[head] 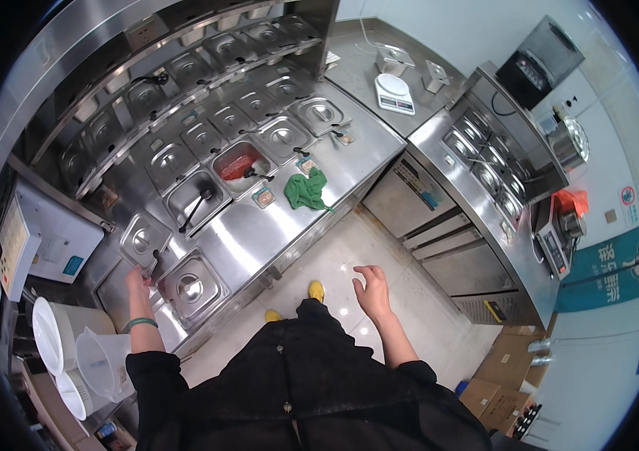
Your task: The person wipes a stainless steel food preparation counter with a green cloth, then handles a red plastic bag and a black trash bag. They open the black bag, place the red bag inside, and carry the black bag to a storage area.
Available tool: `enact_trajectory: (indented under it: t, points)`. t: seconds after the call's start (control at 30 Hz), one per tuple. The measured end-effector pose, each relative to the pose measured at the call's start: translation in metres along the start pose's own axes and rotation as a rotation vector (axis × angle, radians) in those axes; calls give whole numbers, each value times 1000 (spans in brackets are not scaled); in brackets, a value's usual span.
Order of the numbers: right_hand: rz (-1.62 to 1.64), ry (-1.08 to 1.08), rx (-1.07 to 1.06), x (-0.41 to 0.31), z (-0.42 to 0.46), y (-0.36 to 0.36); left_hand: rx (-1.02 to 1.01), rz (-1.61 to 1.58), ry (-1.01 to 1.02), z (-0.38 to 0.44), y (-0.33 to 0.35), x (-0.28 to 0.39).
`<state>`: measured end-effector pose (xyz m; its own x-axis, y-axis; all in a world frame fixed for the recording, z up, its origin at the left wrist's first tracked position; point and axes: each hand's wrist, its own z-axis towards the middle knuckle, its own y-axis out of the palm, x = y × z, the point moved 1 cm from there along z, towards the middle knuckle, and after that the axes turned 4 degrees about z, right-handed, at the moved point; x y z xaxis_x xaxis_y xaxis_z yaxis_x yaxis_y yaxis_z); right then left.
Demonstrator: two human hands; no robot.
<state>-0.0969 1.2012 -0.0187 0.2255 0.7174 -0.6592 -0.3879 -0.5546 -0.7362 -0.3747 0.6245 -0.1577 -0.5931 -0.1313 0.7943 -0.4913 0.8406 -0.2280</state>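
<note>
On the left, my left hand (137, 280) is at the near edge of a small stainless steel pan lid (144, 239). Its fingertips are partly hidden, so I cannot tell whether they grip anything. A black-ended utensil (157, 257) lies by that lid. Close on the right of the hand is a larger lidded steel pan (192, 287). My right hand (374, 290) hangs over the tiled floor, fingers apart and holding nothing. Farther along the counter are an uncovered pan with a black ladle (198, 203) and an uncovered pan of red contents (237, 166) with another utensil.
A green cloth (305, 190) lies near the counter's front edge (274, 242). Plastic measuring jugs (102, 363) and a white lidded bucket (51, 332) stand at left. A white kitchen scale (394, 93) sits on the back counter. Cardboard boxes (502, 366) are at lower right.
</note>
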Motion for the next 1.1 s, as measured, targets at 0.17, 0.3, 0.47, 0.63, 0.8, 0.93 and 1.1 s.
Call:
enact_trajectory:
  t: [0.17, 0.3, 0.47, 0.63, 0.8, 0.93, 1.1]
  points:
    - [0, 66, 47, 16, -18, -12, -29, -57, -36, -19, 19, 11]
    - [53, 65, 83, 18, -16, -22, -21, -35, 66, -29, 9, 28]
    - [80, 94, 109, 41, -29, -47, 181, -5, 395, -51, 22, 41]
    - [44, 243, 181, 89, -67, -89, 440, 478, 938, -178, 109, 64]
    - [65, 377, 252, 132, -105, -135, 128, 401, 1325, -324, 210, 57]
    - [76, 430, 379, 178, -135, -162, -261, 297, 1373, -413, 291, 25]
    - [132, 562, 535, 203, -145, -206, -764, 225, 1356, -507, 372, -25]
